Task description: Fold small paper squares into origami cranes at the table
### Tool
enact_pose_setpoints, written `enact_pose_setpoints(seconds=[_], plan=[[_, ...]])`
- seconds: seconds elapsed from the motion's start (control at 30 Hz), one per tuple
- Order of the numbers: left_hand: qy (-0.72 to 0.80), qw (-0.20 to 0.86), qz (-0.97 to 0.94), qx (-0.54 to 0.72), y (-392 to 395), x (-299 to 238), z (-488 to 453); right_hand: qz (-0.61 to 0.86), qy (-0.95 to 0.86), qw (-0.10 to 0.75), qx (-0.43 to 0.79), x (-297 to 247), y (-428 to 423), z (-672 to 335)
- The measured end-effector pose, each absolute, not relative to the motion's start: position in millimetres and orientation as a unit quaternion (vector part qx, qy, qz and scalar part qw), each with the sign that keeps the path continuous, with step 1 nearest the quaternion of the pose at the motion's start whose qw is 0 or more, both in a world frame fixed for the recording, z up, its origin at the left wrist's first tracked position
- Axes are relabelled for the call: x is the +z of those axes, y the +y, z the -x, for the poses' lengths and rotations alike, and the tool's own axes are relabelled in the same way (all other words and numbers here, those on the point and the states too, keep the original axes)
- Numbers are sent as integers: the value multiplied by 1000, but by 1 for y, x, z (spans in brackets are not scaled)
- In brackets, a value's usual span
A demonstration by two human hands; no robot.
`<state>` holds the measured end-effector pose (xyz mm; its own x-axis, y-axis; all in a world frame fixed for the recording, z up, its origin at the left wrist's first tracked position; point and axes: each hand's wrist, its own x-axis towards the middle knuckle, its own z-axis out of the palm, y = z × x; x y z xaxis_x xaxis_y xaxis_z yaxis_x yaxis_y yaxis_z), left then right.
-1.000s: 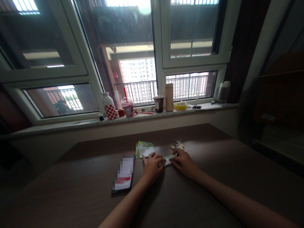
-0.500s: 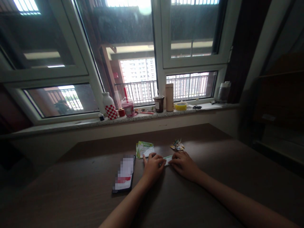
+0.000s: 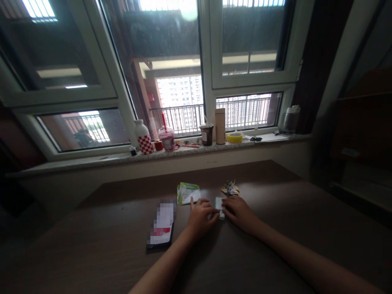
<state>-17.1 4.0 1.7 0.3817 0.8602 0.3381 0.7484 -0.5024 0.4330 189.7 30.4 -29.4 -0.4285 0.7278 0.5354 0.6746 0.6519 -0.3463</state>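
Both my hands rest on a dark brown table [image 3: 275, 228]. Between them lies a small folded piece of pale green-white paper [image 3: 219, 205]. My left hand [image 3: 200, 216] has its fingers curled and pinches the paper's left side. My right hand [image 3: 240, 212] presses down on the paper's right side with bent fingers. A stack of green and white paper sheets [image 3: 187, 192] lies just beyond my left hand. A small folded colourful paper figure [image 3: 230, 188] sits just beyond my right hand.
A phone [image 3: 162, 222] lies on the table left of my left hand. The stone windowsill [image 3: 92, 160] carries a red-checked white bottle [image 3: 142, 137], a pink drink cup [image 3: 168, 139], a dark cup [image 3: 207, 134], a tan flask [image 3: 219, 125] and a yellow tape roll [image 3: 234, 137].
The paper strip between my hands has become shorter and more upright, folded in. My hands moved slightly closer together. The view shifted a little.
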Motion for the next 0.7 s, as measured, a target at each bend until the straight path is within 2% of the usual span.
enact_pose_setpoints(seconds=[0.27, 0.7], plan=[[482, 151, -818, 273, 5, 5, 18, 388, -855, 328, 102, -35, 36, -193], [556, 108, -782, 261, 10, -3, 19, 399, -853, 325, 84, -36, 33, -192]])
